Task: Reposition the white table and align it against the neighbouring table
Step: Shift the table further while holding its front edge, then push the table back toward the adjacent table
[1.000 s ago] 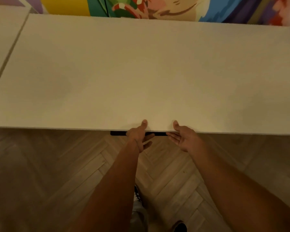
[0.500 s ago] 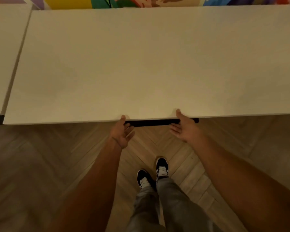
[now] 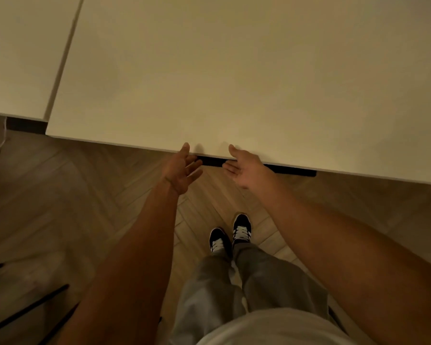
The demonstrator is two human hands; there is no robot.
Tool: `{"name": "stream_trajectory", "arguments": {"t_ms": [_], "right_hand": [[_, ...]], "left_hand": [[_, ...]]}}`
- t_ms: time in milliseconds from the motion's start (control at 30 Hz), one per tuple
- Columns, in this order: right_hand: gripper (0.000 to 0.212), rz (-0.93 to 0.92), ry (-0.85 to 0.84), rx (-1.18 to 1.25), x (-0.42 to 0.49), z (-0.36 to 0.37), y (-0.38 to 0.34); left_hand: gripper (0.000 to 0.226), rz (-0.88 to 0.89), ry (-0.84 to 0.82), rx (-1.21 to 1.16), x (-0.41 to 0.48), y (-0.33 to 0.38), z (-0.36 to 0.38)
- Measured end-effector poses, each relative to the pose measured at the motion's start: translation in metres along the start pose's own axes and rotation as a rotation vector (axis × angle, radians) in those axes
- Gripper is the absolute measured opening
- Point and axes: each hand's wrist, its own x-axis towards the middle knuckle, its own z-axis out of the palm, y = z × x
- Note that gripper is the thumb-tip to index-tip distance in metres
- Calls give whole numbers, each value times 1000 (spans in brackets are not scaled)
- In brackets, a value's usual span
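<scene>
At far left the neighbouring counter (image 3: 23,58) fills the upper corner, a thin dark seam running between its side edge and the white counter (image 3: 234,70) beside it. The two near edges are not flush: the white counter's front edge sits a little closer to the person than its neighbour's, and it slants down toward the right of the frame.

Moving right, the left hand (image 3: 182,170) is at that front edge, palm turned up, fingers (image 3: 193,166) spread and loose, only the thumb tip at the lip; it grips nothing. Just beside it, the right hand (image 3: 246,168) does the same, its fingers (image 3: 228,168) extended under the edge near a black bar (image 3: 294,171) beneath the top, thumb on the lip.

This looks like the fine-alignment step (the sideways closing seems largely done). The next move probably calls for a firmer hold on the edge and a short push away from the body, with a slight turn, until both front edges make one line.

The white counter is a plain, matte, bare slab with a thin edge, evenly lit and unmarked, standing over a herringbone wood floor (image 3: 85,195).
</scene>
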Motion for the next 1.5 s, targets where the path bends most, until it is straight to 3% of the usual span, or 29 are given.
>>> {"name": "stream_trajectory", "arguments": {"t_ms": [67,167,300,467,667,933,1100,1267,1500], "right_hand": [[39,30,-27,-14,1,7,3],[47,34,-29,-20,1,20,6],[44,38,34,-7,5,28,0],[42,23,105,55,14,39,2],[42,-31,146,142,20,45,8],[27,-74,209,173,33,46,16],[29,-102,234,165,34,50,18],[29,-148,219,165,29,54,16],[40,-162,200,135,26,54,22]], "left_hand": [[57,-11,6,-18,2,-1,2],[53,-15,29,-29,4,1,6],[28,-61,47,-33,14,11,6],[20,-41,49,8,34,23,-2],[23,-61,40,96,48,31,-13],[42,-53,65,167,48,32,-14],[56,-55,59,162,46,35,-13],[54,-44,63,145,48,40,-13],[35,-56,-3,120,53,37,-19]]}}
